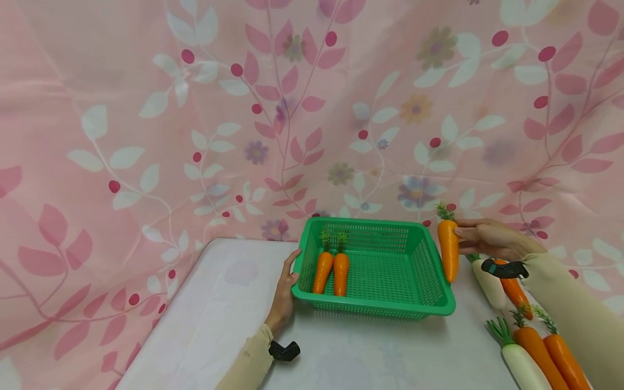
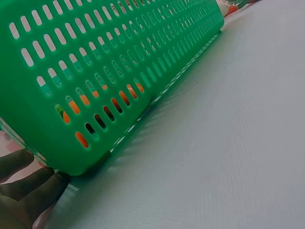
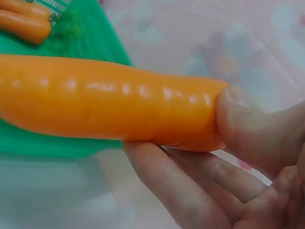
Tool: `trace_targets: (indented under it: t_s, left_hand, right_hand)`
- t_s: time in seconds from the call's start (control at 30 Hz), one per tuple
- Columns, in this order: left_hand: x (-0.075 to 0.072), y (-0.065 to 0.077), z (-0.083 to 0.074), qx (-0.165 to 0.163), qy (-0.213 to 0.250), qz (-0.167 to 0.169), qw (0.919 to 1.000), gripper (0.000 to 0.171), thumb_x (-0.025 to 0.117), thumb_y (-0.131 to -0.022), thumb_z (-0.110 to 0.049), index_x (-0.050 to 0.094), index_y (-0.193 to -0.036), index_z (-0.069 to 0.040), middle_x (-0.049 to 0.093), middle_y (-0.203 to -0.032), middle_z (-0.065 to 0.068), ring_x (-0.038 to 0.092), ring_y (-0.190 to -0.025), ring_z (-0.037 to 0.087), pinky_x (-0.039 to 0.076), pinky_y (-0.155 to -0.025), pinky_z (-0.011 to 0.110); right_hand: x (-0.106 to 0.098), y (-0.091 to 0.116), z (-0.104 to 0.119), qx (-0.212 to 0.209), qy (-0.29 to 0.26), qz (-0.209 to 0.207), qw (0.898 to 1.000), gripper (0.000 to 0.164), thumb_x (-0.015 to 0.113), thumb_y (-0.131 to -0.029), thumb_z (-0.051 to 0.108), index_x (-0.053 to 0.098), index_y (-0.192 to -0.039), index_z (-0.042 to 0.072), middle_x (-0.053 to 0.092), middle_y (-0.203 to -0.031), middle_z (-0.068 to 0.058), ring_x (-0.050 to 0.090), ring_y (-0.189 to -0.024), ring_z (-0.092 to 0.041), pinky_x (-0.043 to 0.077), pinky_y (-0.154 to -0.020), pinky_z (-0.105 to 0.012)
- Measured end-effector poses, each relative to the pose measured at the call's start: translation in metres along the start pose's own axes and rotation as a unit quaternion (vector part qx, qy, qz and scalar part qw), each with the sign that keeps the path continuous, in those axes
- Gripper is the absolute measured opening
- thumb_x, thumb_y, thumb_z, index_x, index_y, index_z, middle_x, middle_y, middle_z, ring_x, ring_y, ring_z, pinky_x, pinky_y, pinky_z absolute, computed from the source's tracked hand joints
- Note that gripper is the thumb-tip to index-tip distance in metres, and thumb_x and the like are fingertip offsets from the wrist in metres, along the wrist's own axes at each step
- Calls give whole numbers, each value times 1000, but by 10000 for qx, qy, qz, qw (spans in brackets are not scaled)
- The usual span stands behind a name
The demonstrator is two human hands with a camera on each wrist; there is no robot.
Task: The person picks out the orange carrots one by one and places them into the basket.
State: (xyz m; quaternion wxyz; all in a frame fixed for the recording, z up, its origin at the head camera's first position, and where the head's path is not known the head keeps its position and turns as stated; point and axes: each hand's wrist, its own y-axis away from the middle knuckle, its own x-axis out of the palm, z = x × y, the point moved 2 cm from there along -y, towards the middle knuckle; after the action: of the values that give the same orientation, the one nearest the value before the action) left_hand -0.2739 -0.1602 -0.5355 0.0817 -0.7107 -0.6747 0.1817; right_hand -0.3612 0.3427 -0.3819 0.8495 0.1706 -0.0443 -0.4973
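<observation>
My right hand [image 1: 489,238] pinches an orange carrot [image 1: 448,246] with a green leafy top, thumb on one side and fingers on the other. The carrot hangs tip down over the right rim of a green plastic basket [image 1: 375,311]. In the right wrist view, the carrot [image 3: 109,105] crosses in front of the basket. My left hand [image 1: 283,298] rests against the basket's left side, its fingers [image 2: 28,183] fairly straight at the outer corner in the left wrist view. Inside the basket, two carrots lie side by side at the left, one being this carrot [image 1: 341,273].
On the table [image 1: 195,325] to the right, under and beside my right forearm, lie several more vegetables: a white radish [image 1: 489,281], another white radish [image 1: 524,365] and carrots such as this carrot [image 1: 565,360]. A pink floral cloth [image 1: 244,135] hangs behind the table.
</observation>
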Motion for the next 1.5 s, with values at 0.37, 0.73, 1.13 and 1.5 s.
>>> trace_targets:
  t_s: [0.37,0.73,1.13,1.5]
  left_hand:
    - [-1,1,2,-7,25,15,10000,56,28,-111,-33,30,-167,-32,24,-176,0,38,-154,36,21,-123,69]
    - [-1,0,5,-75,75,57,9999,56,27,-112,-34,29,-167,-33,24,-176,1,43,-149,36,26,-122,66]
    - [0,1,1,-82,56,57,9999,56,27,-111,-32,29,-167,-32,25,-176,3,44,-149,35,28,-121,66]
    - [-1,0,0,-32,-60,70,10000,56,28,-112,-33,29,-168,-31,26,-176,1,46,-147,35,32,-119,63]
  right_hand:
    - [20,-9,6,-171,102,26,9998,70,48,-113,19,12,-165,-10,71,-121,5,73,-112,-20,58,-101,-41]
    - [43,-26,11,-189,134,152,9996,68,50,-113,17,15,-164,-11,71,-124,-2,73,-115,-25,57,-102,-44]
    - [66,-45,6,-319,180,413,9985,70,50,-113,18,13,-165,-11,65,-133,-8,70,-118,-21,55,-105,-46]
    - [85,-68,-3,-317,-13,410,9987,77,52,-112,15,4,-165,-12,66,-130,-9,74,-112,-19,57,-103,-46]
